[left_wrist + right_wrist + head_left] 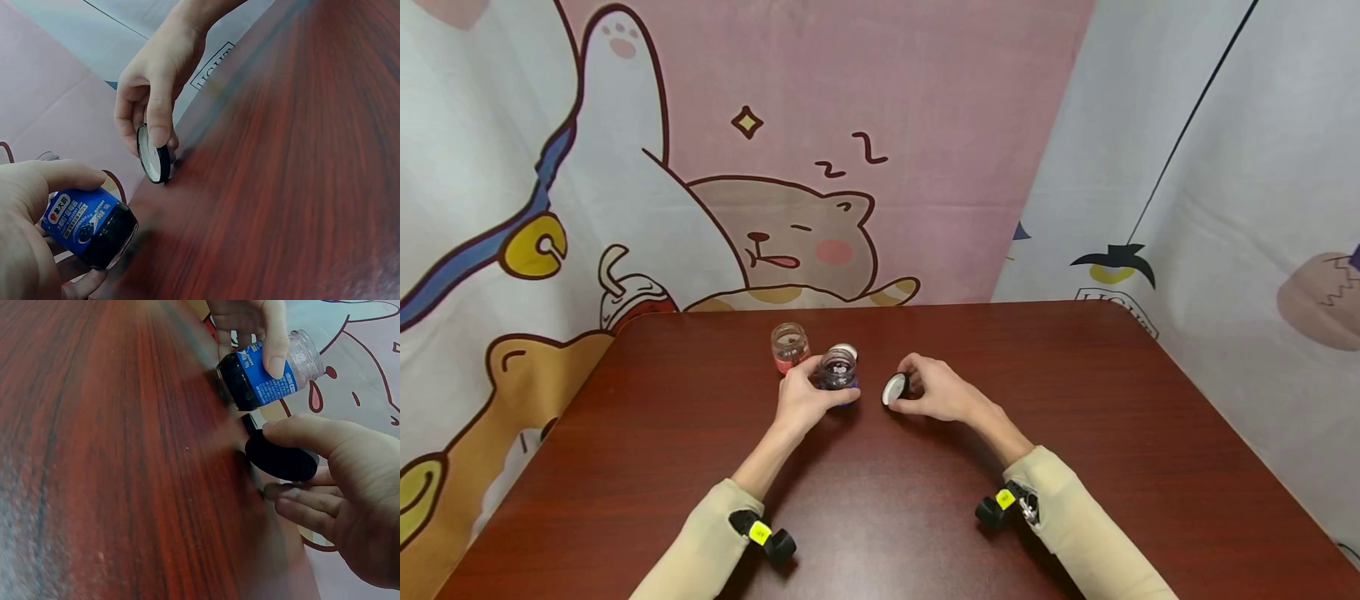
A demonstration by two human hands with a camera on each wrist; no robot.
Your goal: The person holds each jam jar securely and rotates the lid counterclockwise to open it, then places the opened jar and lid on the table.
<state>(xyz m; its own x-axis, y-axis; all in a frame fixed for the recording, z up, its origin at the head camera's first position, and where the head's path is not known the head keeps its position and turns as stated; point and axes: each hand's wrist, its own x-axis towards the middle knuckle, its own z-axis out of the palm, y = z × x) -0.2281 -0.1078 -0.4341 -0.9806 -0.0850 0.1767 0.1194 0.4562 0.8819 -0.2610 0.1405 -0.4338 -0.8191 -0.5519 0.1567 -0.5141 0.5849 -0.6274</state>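
Observation:
My left hand grips a small glass jar with dark contents and an uncovered mouth. Its blue label shows in the left wrist view, between thumb and fingers. To the right, my right hand pinches a round black lid by its edge, with the white inner face turned toward the jar. In the right wrist view the lid's black outer side faces the camera. A gap separates lid and jar.
A second uncovered glass jar with a red label stands just behind my left hand. Another lid, pale on its visible face, lies behind the blue-labelled jar. The brown wooden table reaches back to a printed cloth.

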